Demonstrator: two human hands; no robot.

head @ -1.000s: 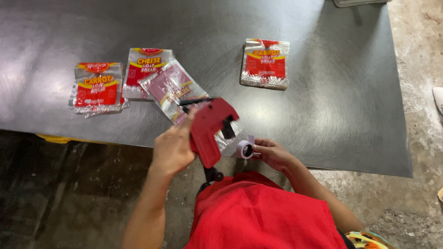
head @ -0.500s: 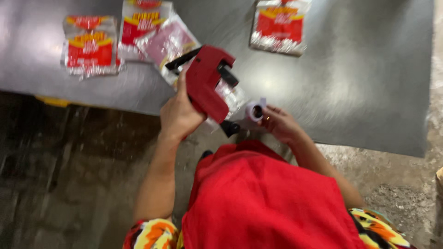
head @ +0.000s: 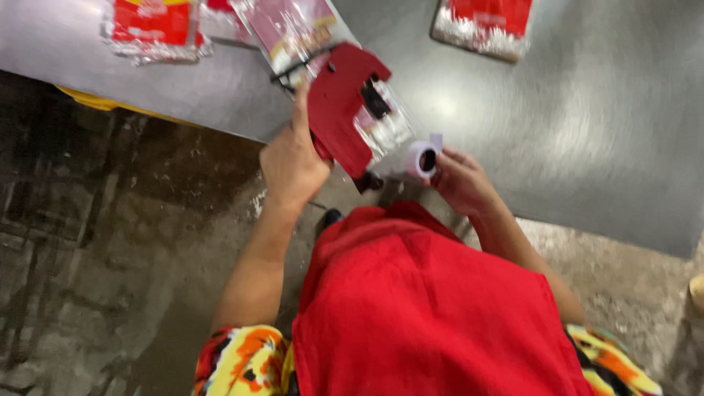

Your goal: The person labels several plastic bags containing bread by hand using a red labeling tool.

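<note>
My left hand (head: 293, 161) grips a red hand-held label gun (head: 345, 106) by its handle, held up over the near edge of the dark table (head: 572, 132). My right hand (head: 458, 180) pinches a small white roll of labels (head: 423, 158) just right of the gun, a short strip sticking up from it. A clear packet with a pink label (head: 293, 33) lies on the table right behind the gun, partly hidden by it.
Red-and-white snack packets lie on the table, one at the top left (head: 158, 29) and one at the top right (head: 488, 22). A red apron (head: 425, 308) covers my lap. Stained concrete floor (head: 95, 242) lies to the left below the table edge.
The view has tilted down and closer, so the table moved up in frame. Both hands keep hold of the label gun and the roll; the roll stays just right of the gun.
</note>
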